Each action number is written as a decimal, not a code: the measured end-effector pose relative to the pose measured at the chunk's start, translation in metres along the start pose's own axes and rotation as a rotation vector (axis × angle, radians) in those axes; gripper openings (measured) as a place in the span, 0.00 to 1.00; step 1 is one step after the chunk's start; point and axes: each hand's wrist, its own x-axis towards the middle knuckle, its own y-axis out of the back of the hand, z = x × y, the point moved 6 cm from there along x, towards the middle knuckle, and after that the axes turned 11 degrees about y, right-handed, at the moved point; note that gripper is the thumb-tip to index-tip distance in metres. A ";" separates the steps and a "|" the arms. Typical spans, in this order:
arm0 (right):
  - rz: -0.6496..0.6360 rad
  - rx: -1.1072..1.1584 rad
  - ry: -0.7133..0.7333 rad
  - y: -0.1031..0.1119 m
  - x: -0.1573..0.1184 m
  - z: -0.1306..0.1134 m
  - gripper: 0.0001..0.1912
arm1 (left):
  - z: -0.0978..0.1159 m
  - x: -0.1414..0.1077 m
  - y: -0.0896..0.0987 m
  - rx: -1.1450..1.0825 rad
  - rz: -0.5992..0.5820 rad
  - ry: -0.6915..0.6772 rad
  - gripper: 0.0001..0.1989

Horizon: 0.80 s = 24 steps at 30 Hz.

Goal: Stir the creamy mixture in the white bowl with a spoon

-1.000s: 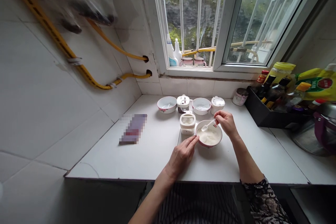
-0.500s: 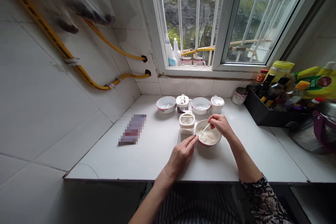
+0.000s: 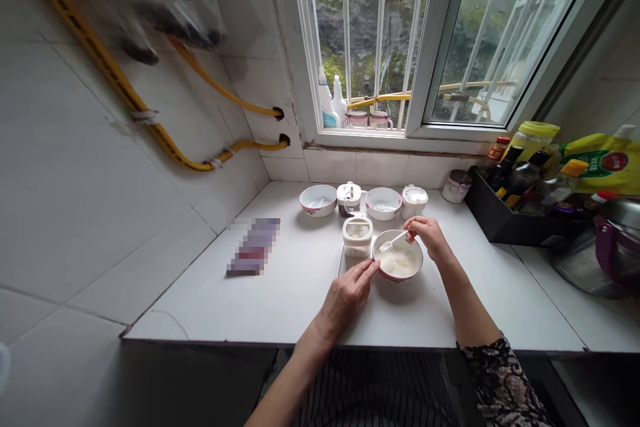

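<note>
My right hand (image 3: 425,237) pinches the handle of a small white spoon (image 3: 387,246) and holds it tilted over a bowl (image 3: 400,279) with a reddish outer wall. Pale, whitish powder-like contents (image 3: 400,260) lie in this bowl. At the bowl's left front, the fingers of my left hand (image 3: 347,290) grip its rim; the thumb is partly hidden. Just left of the bowl stands a white seasoning jar (image 3: 357,247) with pale contents. Behind are two more white bowls, the left one (image 3: 319,211) flower-patterned and the right one (image 3: 383,213) between two lidded jars.
A black box (image 3: 515,227) of bottles stands at the right, beside a metal pot (image 3: 585,267) with a purple handle. A small jar (image 3: 456,185) sits near the back wall. On the left of the counter lies a blurred-out purple object (image 3: 253,247). Yellow pipes (image 3: 185,161) run along the wall.
My right hand has raised the spoon from the bowl's contents and drawn it slightly to the right, so its scoop now shows. My left hand stays at the rim.
</note>
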 end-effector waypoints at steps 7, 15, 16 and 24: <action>0.098 0.073 0.020 -0.005 0.001 -0.005 0.07 | 0.000 0.000 -0.001 0.007 0.005 -0.002 0.25; 0.062 -0.337 0.585 -0.043 -0.016 -0.035 0.07 | 0.000 0.000 -0.001 0.015 -0.001 0.006 0.26; 0.015 -0.448 0.698 -0.049 -0.020 -0.038 0.07 | -0.001 0.000 -0.001 0.018 -0.002 0.001 0.26; 0.015 -0.552 0.834 -0.050 -0.027 -0.047 0.08 | 0.000 0.000 0.001 0.025 0.006 -0.010 0.24</action>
